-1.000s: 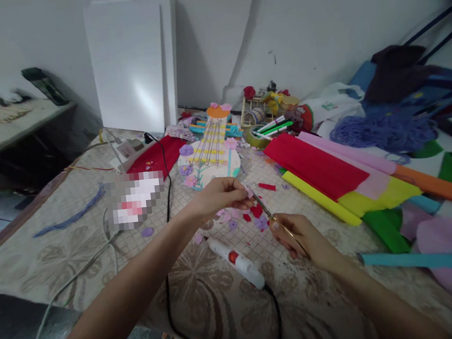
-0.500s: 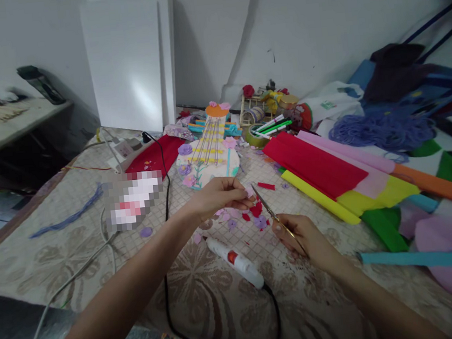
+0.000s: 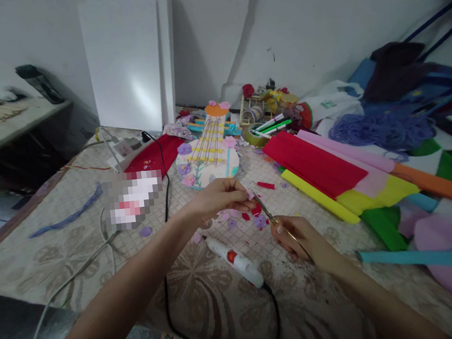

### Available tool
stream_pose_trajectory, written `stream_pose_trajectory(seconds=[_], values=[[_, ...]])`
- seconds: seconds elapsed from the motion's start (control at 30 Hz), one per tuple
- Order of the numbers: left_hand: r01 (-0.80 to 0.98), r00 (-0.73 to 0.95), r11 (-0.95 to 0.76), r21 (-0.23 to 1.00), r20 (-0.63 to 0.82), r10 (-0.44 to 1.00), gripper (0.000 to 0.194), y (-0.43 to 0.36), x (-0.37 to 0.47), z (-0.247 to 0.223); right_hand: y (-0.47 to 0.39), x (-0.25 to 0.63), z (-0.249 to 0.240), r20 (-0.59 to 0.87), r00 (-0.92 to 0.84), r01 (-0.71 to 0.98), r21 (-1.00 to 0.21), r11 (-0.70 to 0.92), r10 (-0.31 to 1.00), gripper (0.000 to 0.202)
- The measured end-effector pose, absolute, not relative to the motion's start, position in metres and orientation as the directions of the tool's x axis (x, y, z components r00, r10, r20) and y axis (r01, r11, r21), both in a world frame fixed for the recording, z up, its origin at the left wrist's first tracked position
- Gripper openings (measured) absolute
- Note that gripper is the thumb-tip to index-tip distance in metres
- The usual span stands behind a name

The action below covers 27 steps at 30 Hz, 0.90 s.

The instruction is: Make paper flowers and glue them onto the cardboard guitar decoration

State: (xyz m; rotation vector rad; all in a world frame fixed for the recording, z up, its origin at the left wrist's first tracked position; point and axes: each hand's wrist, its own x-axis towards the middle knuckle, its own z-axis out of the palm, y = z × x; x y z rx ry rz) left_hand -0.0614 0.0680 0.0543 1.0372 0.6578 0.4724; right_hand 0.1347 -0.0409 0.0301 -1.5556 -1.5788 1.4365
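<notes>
Between the fingertips of my left hand (image 3: 223,197) is pinched a small pale pink paper piece (image 3: 251,194). My right hand (image 3: 296,237) grips gold-handled scissors (image 3: 269,215), their blade tips right beside that paper. Beneath the hands lie scattered pink, red and purple paper cuttings (image 3: 260,221). A white glue gun (image 3: 234,256) with a black cord rests on the cloth just nearer to me. Beyond my left hand lies a guitar-shaped craft (image 3: 209,158) with yellow bands, dark strings and paper flowers.
Red paper (image 3: 313,163) and a yellow sheet (image 3: 320,197) cover the table's right side, with purple yarn (image 3: 382,128) behind. Markers (image 3: 273,127) stand at the back. A black cord (image 3: 167,191) and a white power strip (image 3: 124,150) lie left. White boards (image 3: 126,67) lean on the wall.
The scissors and my right hand have shifted slightly left, bringing the blades closer to the pink paper. My left hand has barely moved.
</notes>
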Motion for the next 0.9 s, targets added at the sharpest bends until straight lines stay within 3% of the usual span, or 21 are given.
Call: stream_pose_trajectory(seconds=[0.53, 0.9], values=[[-0.096, 0.720, 0.488, 0.868, -0.278, 0.635, 0.011, 0.0694, -0.0607, 0.0535, -0.0432, 0.1331, 0.0296, -0.308, -0.191, 0.352, -0.908, -0.228, 0.932, 0.043], [-0.086, 0.722, 0.480, 0.873, -0.277, 0.634, 0.011, 0.0702, -0.0609, 0.0535, -0.0416, 0.1340, 0.0292, -0.306, -0.169, 0.406, -0.888, -0.216, 0.937, 0.038]])
